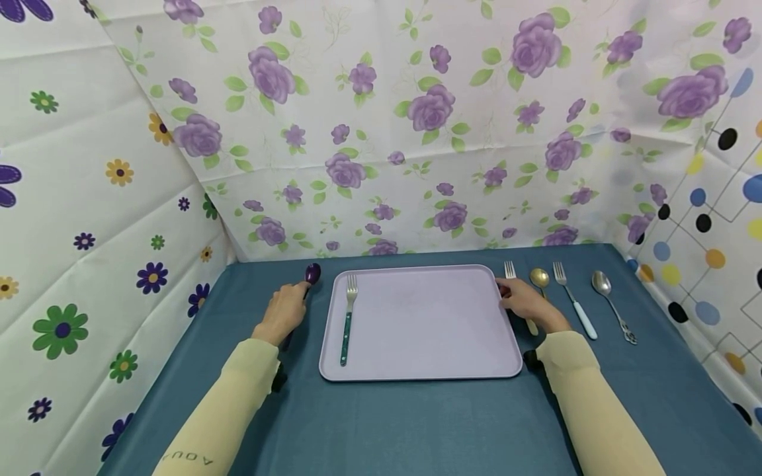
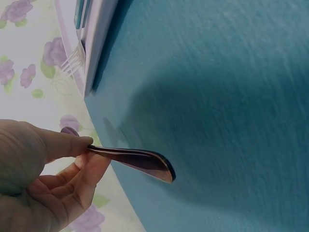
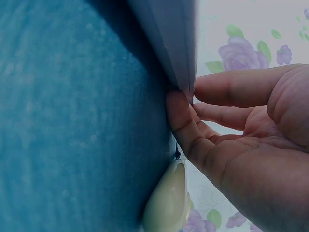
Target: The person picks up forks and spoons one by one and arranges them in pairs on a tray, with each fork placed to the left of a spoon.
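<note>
In the head view my left hand is left of the pale lilac tray, pinching a dark purple spoon whose bowl points away from me. The left wrist view shows thumb and fingertips on the spoon's dark handle, its broad end above the blue cloth. A fork with a green handle lies along the tray's left side. At the tray's right edge, my right hand pinches the rim between thumb and fingers. This hand partly covers a cream-handled fork and a gold spoon.
Right of the right hand lie a fork with a pale blue-white handle and a silver spoon with an ornate handle. A blue cloth covers the table. Flowered sheets hang behind and beside it.
</note>
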Demonstrator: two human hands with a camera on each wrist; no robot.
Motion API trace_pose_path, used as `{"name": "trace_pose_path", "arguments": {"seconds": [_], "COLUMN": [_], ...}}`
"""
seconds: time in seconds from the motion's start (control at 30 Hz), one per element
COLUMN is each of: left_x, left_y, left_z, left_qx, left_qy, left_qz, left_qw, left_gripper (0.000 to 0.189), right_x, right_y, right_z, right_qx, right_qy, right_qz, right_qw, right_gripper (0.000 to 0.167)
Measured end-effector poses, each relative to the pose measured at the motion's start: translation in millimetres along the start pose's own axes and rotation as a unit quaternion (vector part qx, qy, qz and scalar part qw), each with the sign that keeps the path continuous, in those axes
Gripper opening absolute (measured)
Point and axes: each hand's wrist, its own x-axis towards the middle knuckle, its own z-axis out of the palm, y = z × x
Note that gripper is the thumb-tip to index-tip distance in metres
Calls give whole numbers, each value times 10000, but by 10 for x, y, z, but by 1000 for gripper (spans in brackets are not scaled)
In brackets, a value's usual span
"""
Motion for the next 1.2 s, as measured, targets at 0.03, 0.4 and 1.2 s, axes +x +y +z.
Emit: {"name": "trace_pose_path", "arguments": {"seconds": [0.03,0.4,1.2], "left_x": [0,35,107], "left_y": [6,166,531], "left_z": [-2,-56,-6], "left_qx": [6,-114,-377], "left_qy": [6,5,-94], "left_qz": [16,130,210], "left_qw": [10000,9998,9990], "left_gripper": [39,38,40], "right_x": [0,-17,-1], "right_y": [-1,-19,18], "right_z": [2,2,9], "right_qx": [5,36,57], "right_qy": [-5,21,-28], "right_qz": [-2,-65,56], "right_qw": [10000,10000,10000], "right_gripper": [66,64,64]}}
